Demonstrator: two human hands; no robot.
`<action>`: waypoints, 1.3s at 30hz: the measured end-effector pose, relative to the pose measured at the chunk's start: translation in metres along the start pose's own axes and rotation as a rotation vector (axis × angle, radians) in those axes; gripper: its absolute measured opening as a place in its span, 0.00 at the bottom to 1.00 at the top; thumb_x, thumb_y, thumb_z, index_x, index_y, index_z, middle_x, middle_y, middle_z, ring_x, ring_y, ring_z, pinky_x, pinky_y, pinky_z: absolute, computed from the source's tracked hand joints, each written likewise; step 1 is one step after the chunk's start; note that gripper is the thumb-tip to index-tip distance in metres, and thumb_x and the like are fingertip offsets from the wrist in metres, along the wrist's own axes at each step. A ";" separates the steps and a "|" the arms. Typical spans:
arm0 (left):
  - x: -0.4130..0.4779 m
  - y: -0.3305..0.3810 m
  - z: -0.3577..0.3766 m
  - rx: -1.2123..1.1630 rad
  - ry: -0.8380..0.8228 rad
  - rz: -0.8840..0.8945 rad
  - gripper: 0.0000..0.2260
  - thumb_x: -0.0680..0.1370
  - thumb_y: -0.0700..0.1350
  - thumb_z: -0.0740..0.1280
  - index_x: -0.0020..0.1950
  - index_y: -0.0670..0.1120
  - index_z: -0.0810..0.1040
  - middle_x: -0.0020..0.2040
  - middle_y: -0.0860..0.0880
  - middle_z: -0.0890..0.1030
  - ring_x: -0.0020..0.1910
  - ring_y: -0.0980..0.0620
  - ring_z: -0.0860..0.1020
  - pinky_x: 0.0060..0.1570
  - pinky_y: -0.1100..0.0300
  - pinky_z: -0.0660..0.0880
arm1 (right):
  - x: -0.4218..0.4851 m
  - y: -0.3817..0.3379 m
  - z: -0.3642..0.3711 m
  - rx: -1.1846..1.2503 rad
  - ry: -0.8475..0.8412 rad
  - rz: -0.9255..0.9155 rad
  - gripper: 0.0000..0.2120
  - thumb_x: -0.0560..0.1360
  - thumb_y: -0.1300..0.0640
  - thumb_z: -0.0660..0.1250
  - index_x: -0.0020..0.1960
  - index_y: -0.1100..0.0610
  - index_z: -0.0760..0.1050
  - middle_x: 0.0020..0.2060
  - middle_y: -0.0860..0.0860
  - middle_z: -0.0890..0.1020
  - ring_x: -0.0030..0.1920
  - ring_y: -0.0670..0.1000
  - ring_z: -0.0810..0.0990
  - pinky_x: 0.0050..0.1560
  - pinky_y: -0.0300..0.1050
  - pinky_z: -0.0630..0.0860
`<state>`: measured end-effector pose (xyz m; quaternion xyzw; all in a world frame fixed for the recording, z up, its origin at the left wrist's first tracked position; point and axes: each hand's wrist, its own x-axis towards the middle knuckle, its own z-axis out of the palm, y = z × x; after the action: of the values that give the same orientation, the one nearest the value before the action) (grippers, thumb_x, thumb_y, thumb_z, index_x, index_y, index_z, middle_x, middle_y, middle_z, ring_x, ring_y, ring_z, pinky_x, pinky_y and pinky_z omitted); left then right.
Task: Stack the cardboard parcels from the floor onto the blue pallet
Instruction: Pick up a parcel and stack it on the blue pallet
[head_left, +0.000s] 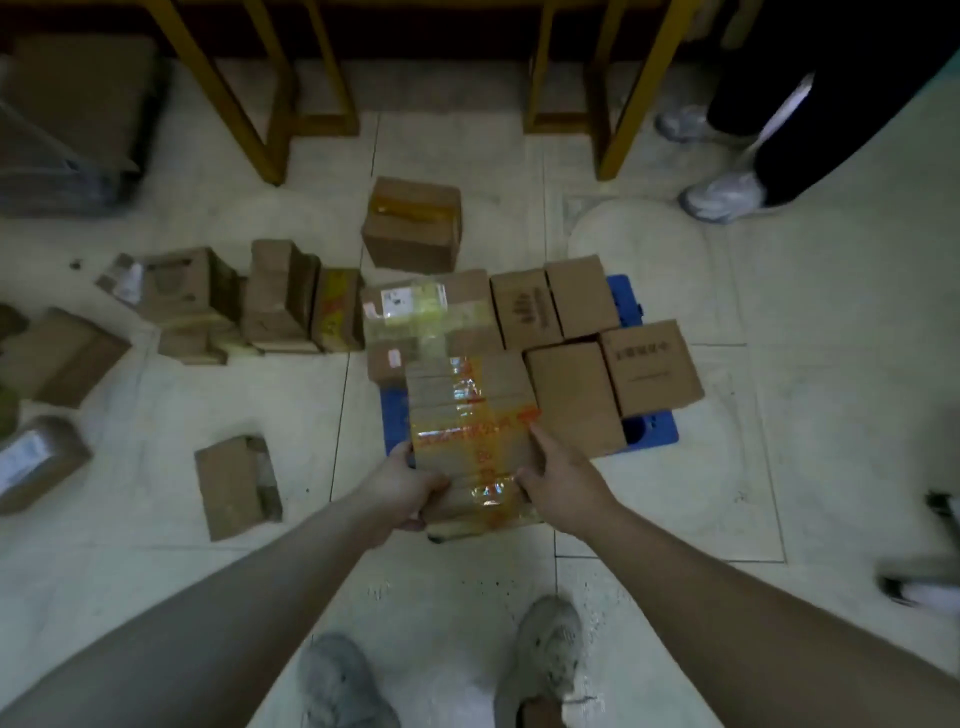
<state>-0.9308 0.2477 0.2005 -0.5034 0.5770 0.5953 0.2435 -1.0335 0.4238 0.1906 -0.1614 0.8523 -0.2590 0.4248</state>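
Note:
I hold a long cardboard parcel wrapped in yellow tape (470, 431) over the near left corner of the blue pallet (657, 434). My left hand (408, 486) grips its near left corner, fingers curled under the edge. On the right edge, my right hand (558, 480) holds it with the thumb on top. Several brown parcels (571, 395) lie on the pallet, among them a taped one with a white label (415, 312). More parcels sit on the floor to the left, such as a flat one (236, 486) and a cube-shaped one (413, 223) behind the pallet.
Yellow table legs (260, 104) stand at the back. A second person's legs and grey shoes (724, 195) are at the upper right, another shoe (919, 582) at the right edge. My own shoes (550, 654) stand on the pale tiled floor below the parcel.

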 end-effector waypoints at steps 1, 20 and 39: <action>0.021 -0.009 0.006 -0.004 0.010 -0.010 0.19 0.76 0.42 0.67 0.64 0.54 0.66 0.54 0.50 0.76 0.49 0.48 0.77 0.43 0.51 0.78 | 0.016 0.013 0.012 -0.039 -0.008 0.009 0.31 0.80 0.50 0.61 0.78 0.50 0.50 0.73 0.57 0.62 0.68 0.57 0.68 0.60 0.44 0.69; 0.245 -0.082 0.077 -0.094 0.044 0.052 0.23 0.79 0.38 0.61 0.69 0.58 0.61 0.58 0.52 0.72 0.54 0.47 0.73 0.54 0.46 0.75 | 0.171 0.132 0.097 -0.603 0.127 -0.024 0.27 0.81 0.50 0.54 0.77 0.54 0.50 0.73 0.57 0.55 0.69 0.59 0.58 0.65 0.51 0.59; -0.031 -0.045 -0.154 0.338 0.270 0.162 0.34 0.77 0.53 0.65 0.77 0.55 0.49 0.77 0.48 0.57 0.68 0.43 0.67 0.55 0.54 0.73 | 0.016 -0.123 0.035 -0.456 -0.042 0.034 0.31 0.80 0.43 0.57 0.78 0.50 0.50 0.78 0.55 0.46 0.76 0.58 0.47 0.72 0.54 0.55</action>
<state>-0.8311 0.1234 0.2350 -0.4826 0.7345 0.4350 0.1961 -1.0076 0.3054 0.2335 -0.2441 0.8824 -0.0488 0.3992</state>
